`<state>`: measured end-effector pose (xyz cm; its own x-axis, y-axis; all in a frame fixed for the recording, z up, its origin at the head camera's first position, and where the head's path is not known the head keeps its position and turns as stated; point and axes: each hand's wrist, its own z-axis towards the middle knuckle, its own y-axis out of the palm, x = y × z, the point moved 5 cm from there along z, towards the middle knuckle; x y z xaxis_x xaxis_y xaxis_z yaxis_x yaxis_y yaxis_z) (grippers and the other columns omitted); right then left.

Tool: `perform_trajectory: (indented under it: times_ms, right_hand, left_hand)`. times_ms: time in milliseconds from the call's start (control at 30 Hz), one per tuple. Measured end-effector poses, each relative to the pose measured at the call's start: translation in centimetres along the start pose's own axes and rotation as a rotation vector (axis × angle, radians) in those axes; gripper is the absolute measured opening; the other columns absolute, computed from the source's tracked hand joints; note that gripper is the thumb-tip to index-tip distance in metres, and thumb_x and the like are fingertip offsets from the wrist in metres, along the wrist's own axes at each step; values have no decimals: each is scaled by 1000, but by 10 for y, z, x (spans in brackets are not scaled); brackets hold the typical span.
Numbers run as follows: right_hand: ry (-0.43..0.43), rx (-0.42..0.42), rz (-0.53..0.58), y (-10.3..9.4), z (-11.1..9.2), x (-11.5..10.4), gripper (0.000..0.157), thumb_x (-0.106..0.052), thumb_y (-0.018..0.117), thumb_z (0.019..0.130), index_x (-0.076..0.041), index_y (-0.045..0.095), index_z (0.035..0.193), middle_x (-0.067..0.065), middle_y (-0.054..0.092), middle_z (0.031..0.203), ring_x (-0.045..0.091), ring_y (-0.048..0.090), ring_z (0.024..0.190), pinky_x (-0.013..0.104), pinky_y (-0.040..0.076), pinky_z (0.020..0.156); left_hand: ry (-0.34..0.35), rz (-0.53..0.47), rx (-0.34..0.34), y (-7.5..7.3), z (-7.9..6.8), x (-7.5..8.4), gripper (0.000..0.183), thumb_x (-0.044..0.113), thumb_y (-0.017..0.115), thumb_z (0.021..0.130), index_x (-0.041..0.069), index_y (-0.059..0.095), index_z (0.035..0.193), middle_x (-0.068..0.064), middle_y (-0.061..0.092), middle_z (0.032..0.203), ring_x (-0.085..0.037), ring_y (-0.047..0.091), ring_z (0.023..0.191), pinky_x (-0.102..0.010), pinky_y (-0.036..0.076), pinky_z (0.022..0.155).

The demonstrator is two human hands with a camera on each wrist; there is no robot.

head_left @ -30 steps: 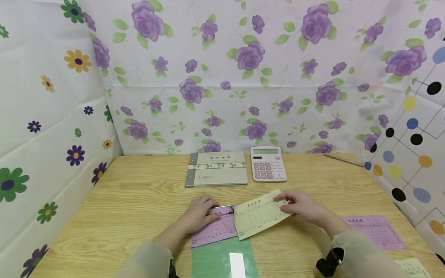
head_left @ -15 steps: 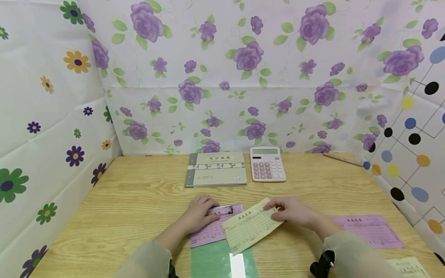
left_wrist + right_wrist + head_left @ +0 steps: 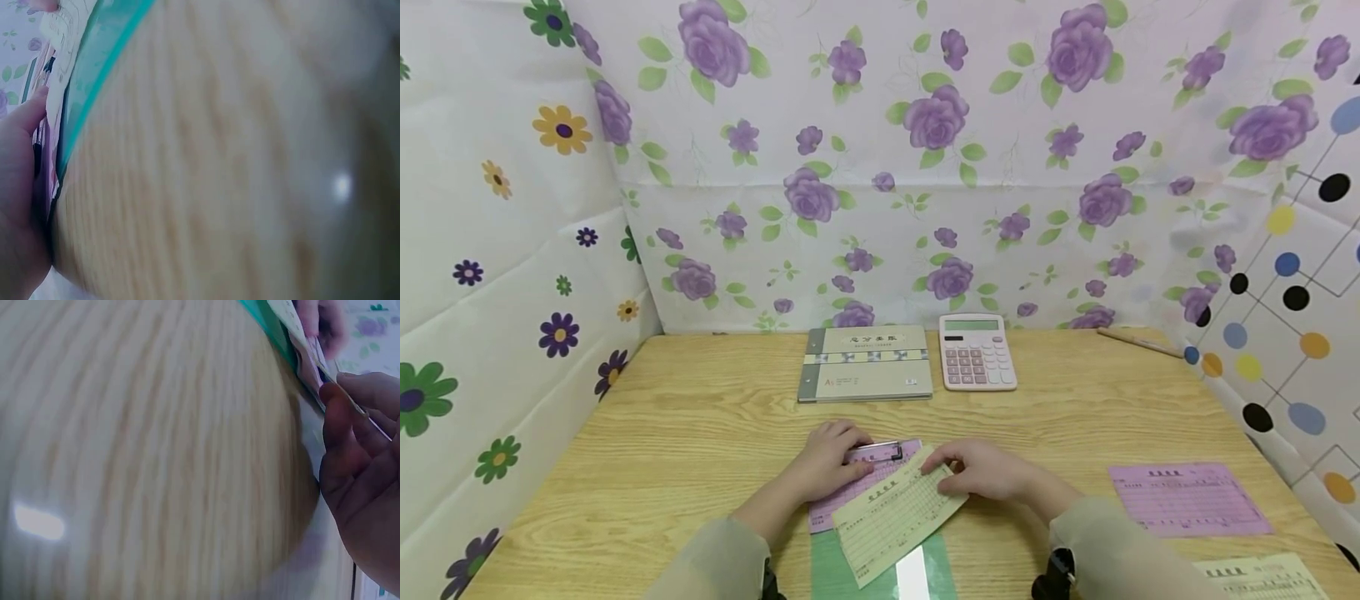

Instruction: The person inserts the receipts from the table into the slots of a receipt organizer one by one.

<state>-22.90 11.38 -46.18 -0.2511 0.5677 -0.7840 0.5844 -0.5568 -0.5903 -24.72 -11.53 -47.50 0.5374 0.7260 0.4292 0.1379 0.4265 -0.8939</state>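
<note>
A green clipboard [image 3: 829, 567] lies on the table in the head view, with a metal clip [image 3: 874, 452] at its far end. A pink printed form [image 3: 829, 505] lies on the board under the clip. My left hand [image 3: 829, 462] grips the clipboard's far left corner beside the clip, thumb over the pink form. My right hand [image 3: 985, 473] pinches a pale yellow printed form [image 3: 891, 521] by its right side. This form slants over the pink one and the green board. In the right wrist view, the right thumb and fingers [image 3: 340, 412] hold the paper's edge.
Behind the clipboard lie a grey-beige account book [image 3: 868, 371] and a pink-and-white calculator [image 3: 977, 354]. A brown stick [image 3: 1141, 342] lies at the back right. Another pink form [image 3: 1187, 500] and another yellow form [image 3: 1262, 579] lie at the right. Patterned cloth surrounds the table.
My right hand has moved left and nearer with the yellow form, which has slid across the pink form and the board. My left hand stays at the clipboard's corner.
</note>
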Motion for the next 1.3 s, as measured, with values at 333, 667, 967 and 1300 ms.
perform_trajectory:
  times_ms: [333, 667, 967, 1300]
  right_hand:
    - [-33, 24, -52, 15, 13, -14, 24, -20, 67, 85, -21, 66, 109, -7, 61, 102, 14, 51, 90, 32, 40, 81]
    - [-75, 113, -228, 24, 10, -11, 32, -29, 68, 84, -24, 64, 115, -3, 58, 116, 14, 53, 107, 39, 41, 93]
    - [-113, 167, -351, 29, 6, -13, 32, -36, 69, 83, -23, 65, 111, -9, 52, 97, 5, 48, 76, 27, 42, 69]
    - [-114, 169, -403, 32, 5, -15, 33, -39, 65, 85, -25, 64, 114, -9, 51, 98, 4, 47, 75, 25, 42, 67]
  left_hand:
    - [-29, 16, 18, 2, 1, 0, 34, 39, 64, 85, 20, 60, 113, 0, 52, 115, -22, 45, 109, -48, 31, 96]
    - [-55, 12, 15, 3, 2, 0, 32, 40, 63, 85, 22, 59, 112, 2, 52, 115, -21, 44, 110, -47, 31, 95]
    - [-64, 16, 19, 4, 3, -1, 31, 38, 64, 86, 22, 59, 111, 2, 53, 116, -22, 45, 110, -47, 31, 94]
    - [-14, 79, 59, -1, 3, 8, 26, 33, 65, 87, 18, 62, 107, 4, 57, 109, -21, 48, 108, -44, 31, 89]
